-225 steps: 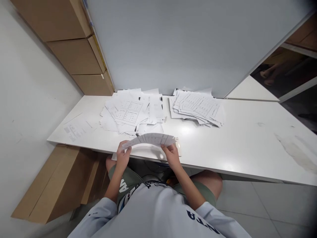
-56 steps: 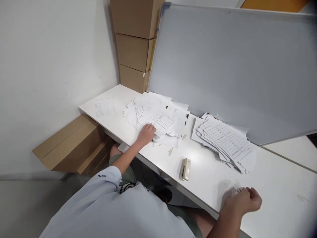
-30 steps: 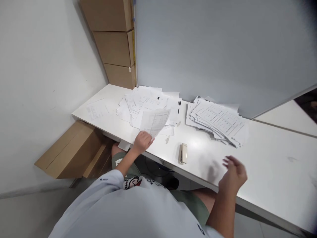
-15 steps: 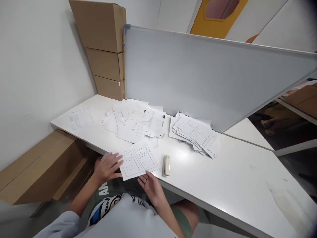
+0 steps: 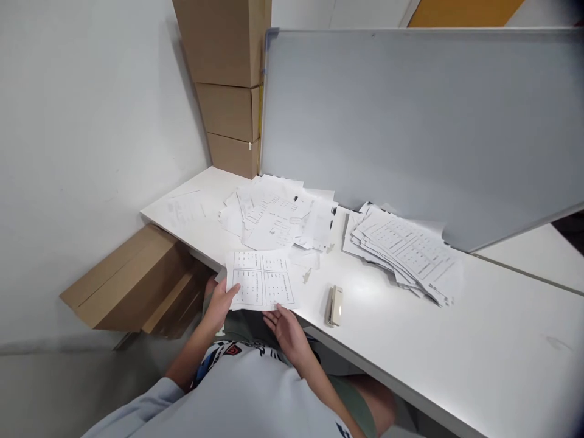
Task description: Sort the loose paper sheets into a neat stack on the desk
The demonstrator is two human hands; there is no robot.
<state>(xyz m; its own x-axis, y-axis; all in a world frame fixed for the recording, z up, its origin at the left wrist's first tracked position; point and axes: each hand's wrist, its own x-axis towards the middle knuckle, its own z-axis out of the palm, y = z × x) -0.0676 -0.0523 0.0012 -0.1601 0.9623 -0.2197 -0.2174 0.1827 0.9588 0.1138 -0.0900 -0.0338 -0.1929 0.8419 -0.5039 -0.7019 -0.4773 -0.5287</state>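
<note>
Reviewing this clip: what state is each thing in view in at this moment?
Sheet: held up flat, printed with four grids.
Left hand: gripping the sheet's lower left edge.
Right hand: open, fingertips at the sheet's lower edge.
Loose pile: messy, overlapping papers.
Stack: fanned, uneven edges.
Stapler: closed, lying flat.
Whiteboard: blank.
Boxes: three stacked, closed.

The printed sheet (image 5: 261,281) is thin matt paper on a smooth, glossy white surface (image 5: 474,340). At 1 o'clock, a glossy whiteboard (image 5: 410,134) has a metal frame (image 5: 387,29); at 11 o'clock stand matt cardboard boxes (image 5: 223,85).
</note>
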